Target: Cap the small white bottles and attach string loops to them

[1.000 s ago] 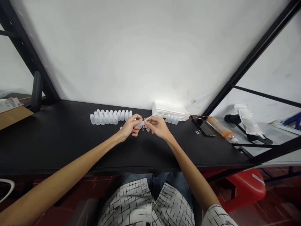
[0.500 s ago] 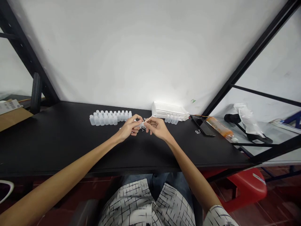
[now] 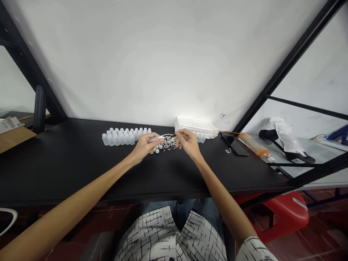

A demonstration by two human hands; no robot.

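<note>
- The brown cardboard box with a white label lies at the left end of the black counter; a broad stretch of black surface separates it from the bottles.
- The rows of translucent white plastic bottles stand upright near the rear edge, close to the wall, well back from the front edge.
- The left hand grasps a small translucent plastic piece between thumb and fingers, above the counter, just right of the rows.
- Small white caps lie just below that piece, beside a tangled heap of thin white loops between the hands.
- The right hand has bent fingers near a thin white strand; whether it pinches the strand, I cannot tell. Black surface extends from both hands to the front edge.
- The stack of flat white packets sits against the wall behind the right hand, a few translucent bottles at its front.
- The black phone and an orange-and-clear plastic bottle lie farther right, the latter along the counter's right edge.
</note>
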